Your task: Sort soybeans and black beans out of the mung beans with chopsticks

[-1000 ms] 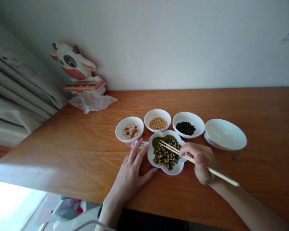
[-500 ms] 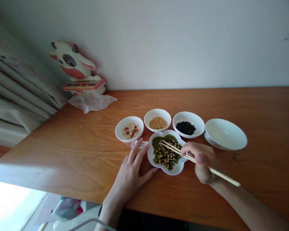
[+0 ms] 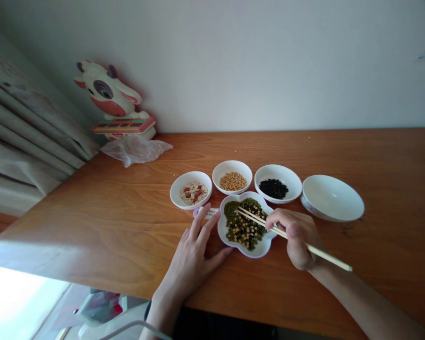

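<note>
Between my fingers and thumb, my right hand point(image 3: 297, 236) grips a pair of wooden chopsticks point(image 3: 322, 255). Their tips reach into a flower-shaped dish point(image 3: 264, 250) of mixed green, black and yellow beans point(image 3: 246, 224). Whether a bean is pinched between the tips is too small to tell. My left hand point(image 3: 194, 250) rests with fingers spread at the dish's left edge, near a small tag with a purple end point(image 3: 196, 212). Behind the dish stand white bowls of pale and reddish seeds point(image 3: 193, 192), yellow soybeans point(image 3: 233, 181) and black beans point(image 3: 274, 188).
A larger white bowl point(image 3: 333, 198) stands at the right of the row. At the back left, a cow-shaped toy keyboard point(image 3: 123, 125) sits behind a crumpled plastic bag point(image 3: 138, 150). Curtains point(image 3: 28, 137) hang at the left of the wooden table point(image 3: 120, 212).
Almost nothing differs. The whole view has shifted very slightly, and the chopsticks' tips stay over the same part of the dish.
</note>
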The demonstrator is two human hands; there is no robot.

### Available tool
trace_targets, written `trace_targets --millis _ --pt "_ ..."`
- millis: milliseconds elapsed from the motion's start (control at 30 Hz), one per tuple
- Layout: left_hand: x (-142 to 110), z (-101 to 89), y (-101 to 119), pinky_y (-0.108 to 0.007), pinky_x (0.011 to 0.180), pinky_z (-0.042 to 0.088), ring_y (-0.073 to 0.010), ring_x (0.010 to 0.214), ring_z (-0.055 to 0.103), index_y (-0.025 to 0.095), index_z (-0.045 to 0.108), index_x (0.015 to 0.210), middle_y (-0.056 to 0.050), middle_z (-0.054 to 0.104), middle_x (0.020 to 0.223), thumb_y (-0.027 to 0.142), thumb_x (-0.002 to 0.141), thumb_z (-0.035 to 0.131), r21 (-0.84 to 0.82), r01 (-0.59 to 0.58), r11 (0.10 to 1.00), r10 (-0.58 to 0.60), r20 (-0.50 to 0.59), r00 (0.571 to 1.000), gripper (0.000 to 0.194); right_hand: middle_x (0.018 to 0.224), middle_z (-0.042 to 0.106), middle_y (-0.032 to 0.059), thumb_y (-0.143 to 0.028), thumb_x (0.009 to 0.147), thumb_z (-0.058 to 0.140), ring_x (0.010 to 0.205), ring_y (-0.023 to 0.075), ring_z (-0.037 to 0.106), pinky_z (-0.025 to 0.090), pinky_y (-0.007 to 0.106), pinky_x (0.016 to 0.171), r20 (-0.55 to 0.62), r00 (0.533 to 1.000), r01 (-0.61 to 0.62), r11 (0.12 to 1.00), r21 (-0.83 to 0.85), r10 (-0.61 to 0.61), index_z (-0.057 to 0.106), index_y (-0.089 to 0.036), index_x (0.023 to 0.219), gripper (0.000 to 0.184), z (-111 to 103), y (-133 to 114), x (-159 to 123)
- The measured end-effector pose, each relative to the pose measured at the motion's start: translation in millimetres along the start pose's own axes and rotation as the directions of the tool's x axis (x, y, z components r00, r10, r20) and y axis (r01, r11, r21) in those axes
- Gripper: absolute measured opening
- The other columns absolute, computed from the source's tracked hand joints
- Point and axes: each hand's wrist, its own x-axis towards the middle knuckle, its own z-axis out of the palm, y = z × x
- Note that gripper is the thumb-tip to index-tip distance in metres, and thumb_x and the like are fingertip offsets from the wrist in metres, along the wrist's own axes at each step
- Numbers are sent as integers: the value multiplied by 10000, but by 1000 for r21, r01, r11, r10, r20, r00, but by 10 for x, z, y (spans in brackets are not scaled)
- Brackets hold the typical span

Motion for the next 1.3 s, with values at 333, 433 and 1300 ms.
trace_targets --millis 333,433,1300 --pt "-4 -10 3 -572 1154 574 -405 1581 437 376 323 1691 -118 284 1788 500 995 742 -3 3 1000 -3 3 1000 822 749 675 61 -540 1132 222 627 221 617 441 416 594 -41 998 50 997 54 -48 669 -275 894 572 0 16 -9" --pt "-13 -14 5 -564 1135 590 -400 1580 438 383 319 1690 -111 269 1794 506 1000 732 -11 15 1000 -15 15 1000 813 773 708 72 -552 1129 192 648 233 637 431 425 593 -57 995 88 995 48 -85 671 -285 908 591 -15 23 -13" --pt "-9 -19 20 -585 1221 508 -388 1603 403 372 322 1687 -115 269 1792 504 1005 729 -4 11 1000 -11 17 1000 805 712 640 60 -573 1121 216 614 222 582 421 423 601 8 1000 -15 999 43 15 646 -282 886 570 -5 -21 6"
